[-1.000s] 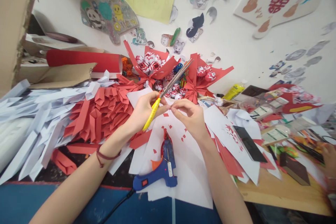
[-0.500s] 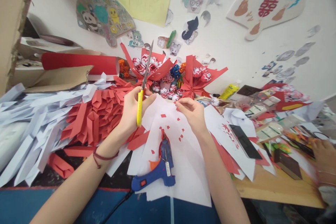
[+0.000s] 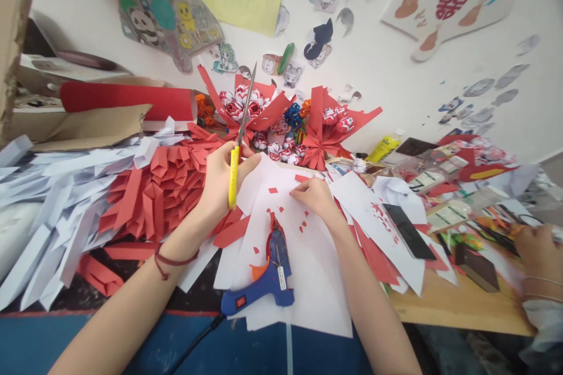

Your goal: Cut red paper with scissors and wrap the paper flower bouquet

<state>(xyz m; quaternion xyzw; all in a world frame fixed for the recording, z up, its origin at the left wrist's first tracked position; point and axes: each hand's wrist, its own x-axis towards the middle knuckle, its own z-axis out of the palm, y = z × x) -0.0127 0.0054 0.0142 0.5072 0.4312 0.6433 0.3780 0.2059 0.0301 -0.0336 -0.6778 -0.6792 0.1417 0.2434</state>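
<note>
While the left hand [image 3: 220,184] grips yellow-handled scissors [image 3: 238,146] with its fingers closed around the handles, blades shut and pointing up and away toward the wall, the right hand [image 3: 317,198] rests low on a white paper sheet [image 3: 303,258], its fingers pinched together on a small red paper scrap [image 3: 295,191]. More red snippets lie scattered over the sheet, which sits in the middle of a crowded desk [image 3: 461,310]. A blue glue gun [image 3: 266,290] lies on the sheet just in front of both hands, its nozzle toward them. A heap of folded red paper pieces [image 3: 162,187] spreads to the left of the scissors, touching white paper strips [image 3: 57,199] further left. Red paper bouquets [image 3: 285,117] stand against the wall behind. At the far right edge, another person's hand [image 3: 534,249] reaches over the desk.
</note>
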